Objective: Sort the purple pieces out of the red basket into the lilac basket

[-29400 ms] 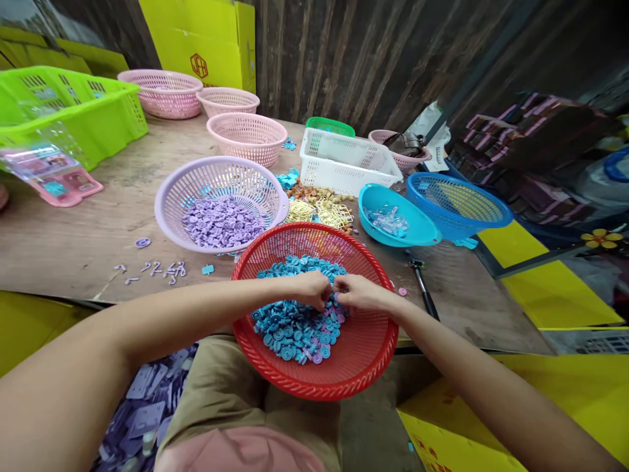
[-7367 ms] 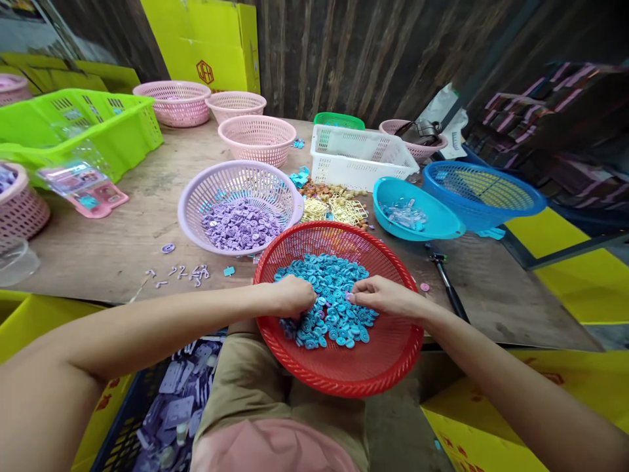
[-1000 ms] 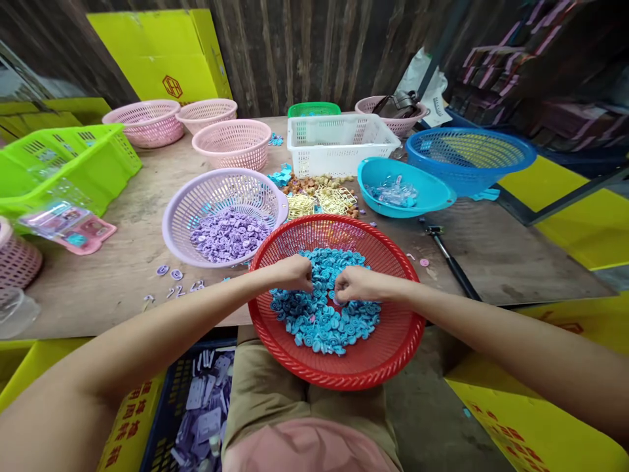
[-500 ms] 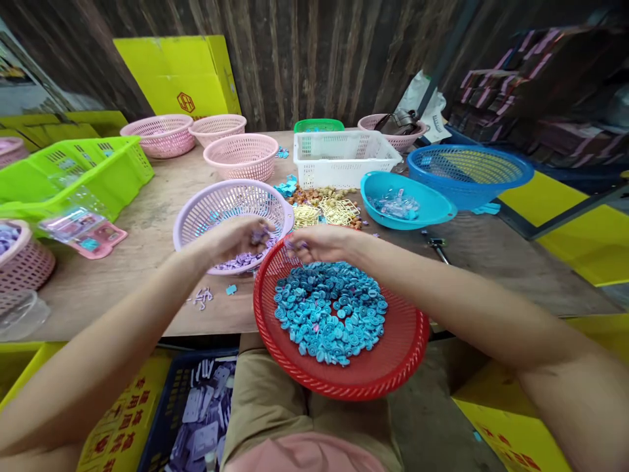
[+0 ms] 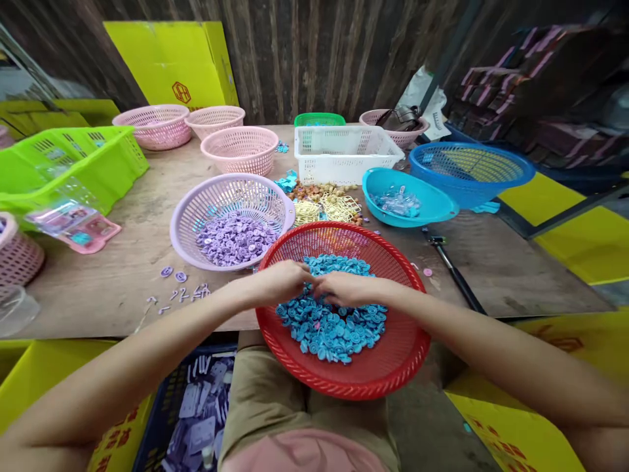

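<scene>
Both my hands are above the blue pieces in the red mesh basket [image 5: 344, 387], which rests across my lap and the table edge. Small round blue plastic pieces with swirl patterns [image 5: 339, 334] are heaped in it. My left hand [image 5: 287, 283] reaches in from the left, its fingers bent together and meeting those of my right hand. My right hand [image 5: 346, 288] has curled fingers pointing down at the pile. What either hand pinches is hidden. The lilac basket [image 5: 179, 226] to the left holds similar purple pieces [image 5: 236, 239].
Behind stand pink baskets [image 5: 240, 134], a white crate [image 5: 346, 167], a cyan bowl [image 5: 417, 219] and a blue basket [image 5: 472, 190]. Yellow and brown parts [image 5: 339, 206] lie between them. A green crate [image 5: 113, 167] is at left, a black rod [image 5: 459, 278] at right.
Both hands have moved from the lilac basket's right rim down and right, over the blue pieces. The purple pieces are now uncovered, and two loose purple discs show on the table.
</scene>
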The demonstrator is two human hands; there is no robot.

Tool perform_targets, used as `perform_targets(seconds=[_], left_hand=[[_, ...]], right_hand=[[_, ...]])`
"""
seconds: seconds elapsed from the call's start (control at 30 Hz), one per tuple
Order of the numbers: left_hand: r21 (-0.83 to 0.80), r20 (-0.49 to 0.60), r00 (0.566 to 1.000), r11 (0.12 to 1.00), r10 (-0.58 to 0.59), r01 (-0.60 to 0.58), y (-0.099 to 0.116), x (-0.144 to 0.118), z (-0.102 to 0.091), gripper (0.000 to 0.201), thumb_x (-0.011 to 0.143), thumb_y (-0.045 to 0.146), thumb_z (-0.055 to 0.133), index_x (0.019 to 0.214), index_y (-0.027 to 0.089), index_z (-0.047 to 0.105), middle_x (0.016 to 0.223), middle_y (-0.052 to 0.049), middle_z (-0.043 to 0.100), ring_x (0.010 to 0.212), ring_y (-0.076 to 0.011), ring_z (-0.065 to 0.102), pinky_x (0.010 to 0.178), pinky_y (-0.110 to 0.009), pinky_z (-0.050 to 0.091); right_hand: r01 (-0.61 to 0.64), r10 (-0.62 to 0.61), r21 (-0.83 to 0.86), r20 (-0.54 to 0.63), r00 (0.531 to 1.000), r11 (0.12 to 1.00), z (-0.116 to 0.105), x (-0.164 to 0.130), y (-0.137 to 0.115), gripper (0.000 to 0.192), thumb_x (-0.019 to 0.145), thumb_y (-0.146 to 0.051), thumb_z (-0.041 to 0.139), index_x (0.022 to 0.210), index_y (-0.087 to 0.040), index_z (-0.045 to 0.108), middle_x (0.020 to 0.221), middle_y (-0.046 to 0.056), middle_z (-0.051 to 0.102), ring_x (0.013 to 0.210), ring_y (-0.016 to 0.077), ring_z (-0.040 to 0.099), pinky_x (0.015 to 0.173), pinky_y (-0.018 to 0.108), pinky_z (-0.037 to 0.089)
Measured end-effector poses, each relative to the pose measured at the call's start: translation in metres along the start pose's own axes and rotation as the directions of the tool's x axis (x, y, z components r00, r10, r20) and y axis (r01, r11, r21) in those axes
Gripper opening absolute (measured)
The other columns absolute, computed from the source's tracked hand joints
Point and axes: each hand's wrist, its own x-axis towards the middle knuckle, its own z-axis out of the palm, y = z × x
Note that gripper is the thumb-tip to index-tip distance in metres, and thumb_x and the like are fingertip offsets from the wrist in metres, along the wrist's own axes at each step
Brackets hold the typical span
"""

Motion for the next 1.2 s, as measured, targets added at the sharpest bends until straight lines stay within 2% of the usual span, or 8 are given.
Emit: perform_targets(seconds=[0.2,0.33,0.5,0.7,0.9,1.03,1.1,1.2], left_hand=[[0.231,0.215,0.977,0.972,-0.003,-0.048,-0.004,0.031,0.04,0.024,0.073,0.004,0.04,0.076,0.011,0.062,0.084,-0.011,0.063,0.081,-0.0164,0.057,0.073,-0.025,0.042],[0.273,0.255,0.963,0.962,-0.085,0.012,-0.009,0.037,0.038,0.018,0.073,0.015,0.047,0.081,0.011,0.062,0.083,-0.012,0.063,0.08,-0.0203,0.058,0.069,-0.027,0.044],[0.266,0.275,0.952,0.962,-0.134,0.058,-0.008,0.037,0.034,0.021,0.067,0.017,0.053,0.084,0.018,0.064,0.083,-0.008,0.064,0.08,-0.0199,0.058,0.065,-0.025,0.043],[0.084,0.199,0.974,0.992,-0.109,0.094,-0.017,0.036,0.034,0.014,0.062,0.018,0.057,0.073,0.019,0.066,0.072,-0.002,0.064,0.067,-0.0145,0.056,0.057,-0.021,0.038],[-0.295,0.188,0.979,0.946,-0.08,0.134,-0.023,0.035,0.025,0.009,0.062,0.019,0.057,0.066,0.015,0.063,0.059,0.003,0.058,0.055,-0.0073,0.048,0.052,-0.017,0.032],[-0.483,0.187,0.974,0.851,-0.128,0.205,-0.026,0.033,0.018,0.01,0.062,0.022,0.056,0.063,0.013,0.058,0.054,0.004,0.052,0.052,-0.0061,0.044,0.05,-0.018,0.031],[-0.579,0.191,0.97,0.781,-0.15,0.235,-0.027,0.032,0.015,0.012,0.065,0.023,0.053,0.065,0.012,0.056,0.057,0.003,0.054,0.054,-0.0063,0.046,0.051,-0.018,0.033],[-0.6,0.208,0.964,0.757,-0.165,0.258,-0.028,0.031,0.01,0.011,0.066,0.021,0.051,0.067,0.011,0.056,0.061,0.001,0.058,0.057,-0.0071,0.05,0.054,-0.018,0.036]], right_hand=[[-0.119,0.133,-0.133,0.095,0.987,0.984,0.005,-0.024,0.006,0.03,0.072,-0.008,0.042,0.086,-0.018,0.066,0.094,0.007,0.062,0.088,0.0178,0.054,0.075,0.025,0.037],[-0.261,0.249,-0.167,-0.088,0.965,0.951,0.009,-0.008,0.004,0.026,0.074,-0.018,0.045,0.092,-0.019,0.064,0.091,0.009,0.062,0.083,0.0205,0.056,0.067,0.026,0.038],[-0.221,0.227,-0.175,0.015,0.974,0.959,0.023,0.008,0.001,0.023,0.069,-0.021,0.053,0.088,-0.016,0.063,0.083,0.01,0.064,0.077,0.0205,0.057,0.061,0.025,0.038],[-0.186,0.184,-0.181,-0.029,0.982,0.966,0.026,-0.002,0.001,0.018,0.065,-0.018,0.051,0.081,-0.015,0.06,0.078,0.008,0.061,0.071,0.018,0.055,0.057,0.024,0.035],[-0.268,0.308,0.292,-0.098,0.946,0.918,0.012,-0.01,0.012,0.012,0.061,-0.021,0.05,0.053,-0.016,0.044,0.05,-0.003,0.048,0.051,0.0099,0.048,0.047,0.02,0.031],[-0.263,0.422,0.739,-0.031,0.906,0.62,0.003,-0.021,0.016,0.013,0.061,-0.019,0.048,0.055,-0.018,0.036,0.051,-0.004,0.049,0.048,0.0088,0.05,0.044,0.019,0.036],[-0.255,0.468,0.801,-0.035,0.883,0.541,0.003,-0.024,0.017,0.012,0.06,-0.015,0.047,0.057,-0.018,0.035,0.055,-0.003,0.053,0.048,0.0085,0.051,0.043,0.018,0.036],[-0.311,0.496,0.715,-0.058,0.866,0.626,0.005,-0.019,0.016,0.01,0.06,-0.007,0.04,0.062,-0.017,0.041,0.061,-0.001,0.057,0.049,0.0076,0.05,0.046,0.018,0.037]])
